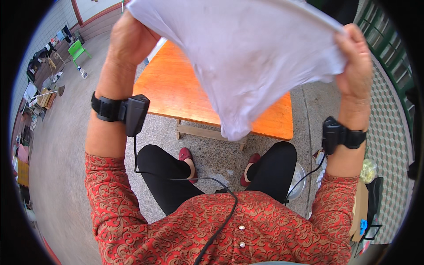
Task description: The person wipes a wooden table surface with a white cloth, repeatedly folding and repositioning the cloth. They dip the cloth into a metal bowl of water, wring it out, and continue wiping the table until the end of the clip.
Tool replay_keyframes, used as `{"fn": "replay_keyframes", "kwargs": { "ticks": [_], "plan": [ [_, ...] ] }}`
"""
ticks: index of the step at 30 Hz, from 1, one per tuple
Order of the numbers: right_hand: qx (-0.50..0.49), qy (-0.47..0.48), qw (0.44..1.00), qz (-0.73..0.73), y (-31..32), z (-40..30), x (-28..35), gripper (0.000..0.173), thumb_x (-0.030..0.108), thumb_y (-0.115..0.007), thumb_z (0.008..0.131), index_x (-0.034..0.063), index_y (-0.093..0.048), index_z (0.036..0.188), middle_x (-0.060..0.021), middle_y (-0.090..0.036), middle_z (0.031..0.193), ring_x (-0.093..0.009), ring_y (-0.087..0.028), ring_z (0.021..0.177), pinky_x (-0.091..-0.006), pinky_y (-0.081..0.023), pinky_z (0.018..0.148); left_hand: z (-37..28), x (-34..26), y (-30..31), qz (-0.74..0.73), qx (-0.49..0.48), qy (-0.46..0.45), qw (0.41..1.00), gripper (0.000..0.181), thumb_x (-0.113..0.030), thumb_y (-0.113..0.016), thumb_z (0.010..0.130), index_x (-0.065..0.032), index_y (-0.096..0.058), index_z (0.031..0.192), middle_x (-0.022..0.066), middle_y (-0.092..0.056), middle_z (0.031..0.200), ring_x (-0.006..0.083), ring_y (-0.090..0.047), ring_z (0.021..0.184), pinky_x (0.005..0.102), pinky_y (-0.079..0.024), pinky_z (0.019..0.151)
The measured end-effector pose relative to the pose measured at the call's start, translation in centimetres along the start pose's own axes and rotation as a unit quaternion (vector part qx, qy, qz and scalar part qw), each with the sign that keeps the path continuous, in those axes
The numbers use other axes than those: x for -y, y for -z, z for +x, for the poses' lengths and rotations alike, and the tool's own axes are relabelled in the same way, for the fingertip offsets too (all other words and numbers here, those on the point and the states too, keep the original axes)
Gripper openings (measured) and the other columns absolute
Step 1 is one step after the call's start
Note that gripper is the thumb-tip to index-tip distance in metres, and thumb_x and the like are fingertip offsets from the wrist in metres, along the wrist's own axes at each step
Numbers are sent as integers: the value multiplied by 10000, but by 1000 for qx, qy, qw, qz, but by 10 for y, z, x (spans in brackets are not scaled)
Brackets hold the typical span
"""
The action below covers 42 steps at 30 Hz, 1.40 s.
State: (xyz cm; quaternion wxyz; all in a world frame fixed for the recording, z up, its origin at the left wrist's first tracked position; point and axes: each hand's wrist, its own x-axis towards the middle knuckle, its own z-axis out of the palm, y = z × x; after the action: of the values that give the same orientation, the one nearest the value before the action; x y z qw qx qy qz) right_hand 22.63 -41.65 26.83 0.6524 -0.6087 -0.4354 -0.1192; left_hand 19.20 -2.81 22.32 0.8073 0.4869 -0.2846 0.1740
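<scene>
A white cloth (245, 49) hangs stretched between my raised hands, its lower part bunched to a drooping point. My left hand (134, 38) grips the cloth's upper left corner. At the other end, my right hand (356, 61) pinches the right edge, fingers curled round the fabric. Beneath the cloth stands a low wooden table (169, 89) with an orange-brown top, partly covered from view. The cloth's lower tip overlaps the table's near edge in the picture; whether it touches cannot be told. What lies on the table behind the cloth is hidden.
Black devices with cables are strapped to both wrists. A metal basin (298, 182) stands on the floor by my right knee, near a cardboard box (361, 212). Far left are a green chair (77, 50), a spray bottle (82, 72) and household items along the wall.
</scene>
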Motion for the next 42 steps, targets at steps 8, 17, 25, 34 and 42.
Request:
{"fn": "replay_keyframes", "kwargs": {
  "ticks": [8,17,25,34,42],
  "plan": [
    [123,-57,965,-224,7,16,33,280,211,-585,948,59,-633,1179,-10,-651,928,-95,-615,827,-245,-515,744,11,-22,-24,73,85,65,992,342,-264,-582,970,-8,-610,1195,126,-688,1090,245,-689,956,440,-576,832],
    [45,-61,978,-193,36,23,45,291,251,-572,965,105,-639,1206,-1,-668,1017,-112,-626,965,-278,-504,896,22,-76,-19,184,10,43,982,170,-174,-603,950,-36,-646,1041,0,-594,740,62,-486,537,198,-367,445],
    [52,84,993,-71,9,33,54,163,123,-569,958,13,-590,1076,-58,-674,929,-115,-665,827,-267,-555,778,33,-103,-9,22,152,120,981,303,-296,-511,1012,-27,-648,990,-83,-484,513,8,-437,414,120,-381,420],
    [-30,-84,992,-90,31,74,-19,151,44,-609,905,-7,-642,1044,-55,-680,907,-147,-652,802,-290,-542,766,67,-7,27,32,-25,62,997,186,-37,-584,909,-39,-617,1092,111,-699,985,218,-697,869,309,-598,761],
    [-14,60,992,-110,44,69,8,168,75,-598,935,23,-644,1087,-30,-683,918,-118,-653,800,-262,-552,753,105,-35,14,75,45,-13,996,151,-41,-577,922,4,-597,1065,118,-684,1039,222,-683,952,339,-572,866]
  ]
}}
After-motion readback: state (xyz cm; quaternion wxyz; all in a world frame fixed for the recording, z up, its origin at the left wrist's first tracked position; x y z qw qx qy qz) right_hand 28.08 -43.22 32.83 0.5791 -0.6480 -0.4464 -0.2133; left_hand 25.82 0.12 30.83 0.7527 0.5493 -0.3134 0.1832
